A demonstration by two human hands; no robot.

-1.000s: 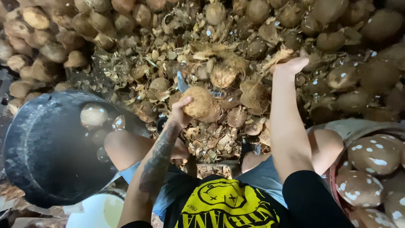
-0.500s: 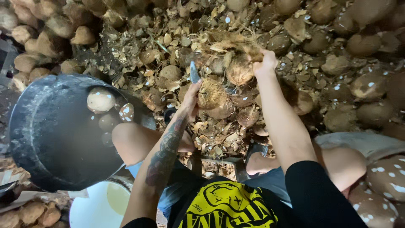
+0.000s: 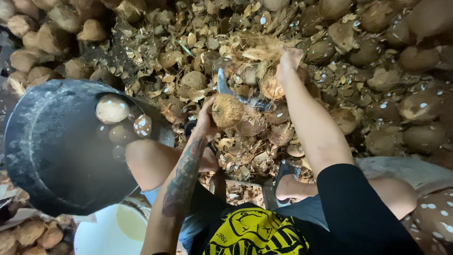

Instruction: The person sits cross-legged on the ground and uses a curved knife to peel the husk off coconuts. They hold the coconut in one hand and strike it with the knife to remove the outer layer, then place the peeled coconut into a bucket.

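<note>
Left hand curled round a husked brown coconut, fingers closed against its left side, thumb side hidden behind the shell. Coconut pressed against an upright metal blade, the pointed tip rising just beyond the fingertips, the lower part of the blade running off to the right behind the nut. Right hand stretched further out, past the blade, fingers bent down onto a second coconut still wearing a shaggy tuft of pale fibre; grip clearly closed on that husk, though the fingertips themselves sink out of sight in the fibre. Between the two hands, only the blade and a few loose husk pieces. Well to the left of the left fingers, a big black tub with several peeled, white-flecked coconuts lying against its far wall. Below the tub, nearer the body, a white bucket. All round and beyond both hands, a heap of brown husk scraps and unpeeled coconuts. Near the right elbow, more speckled peeled nuts at the frame's edge.
</note>
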